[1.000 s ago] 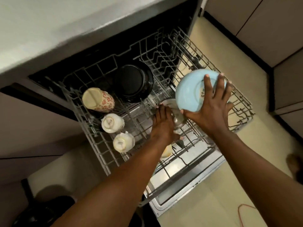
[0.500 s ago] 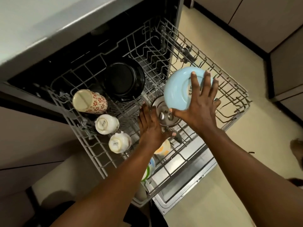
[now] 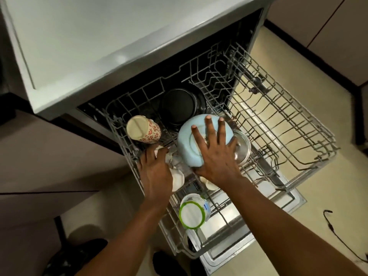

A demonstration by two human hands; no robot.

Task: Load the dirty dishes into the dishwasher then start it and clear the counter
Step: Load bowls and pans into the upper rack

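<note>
Left hand point(image 3: 154, 172) hides 2 white cups point(image 3: 177, 179); blue bowl point(image 3: 186, 144) label under right-hand fingers point(image 3: 208, 126).

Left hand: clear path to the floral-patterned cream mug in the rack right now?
Probably yes. The left hand rests on the white cups just below the floral-patterned cream mug, with only open rack wire between them. The right hand and light blue bowl sit off to the side.

A beige tiled floor point(image 3: 318, 236) fills the lower right of the frame. A black cable point(image 3: 338, 238) lies on it near the right edge. Brown cabinet fronts point(image 3: 328, 26) occupy the upper right corner.
</note>
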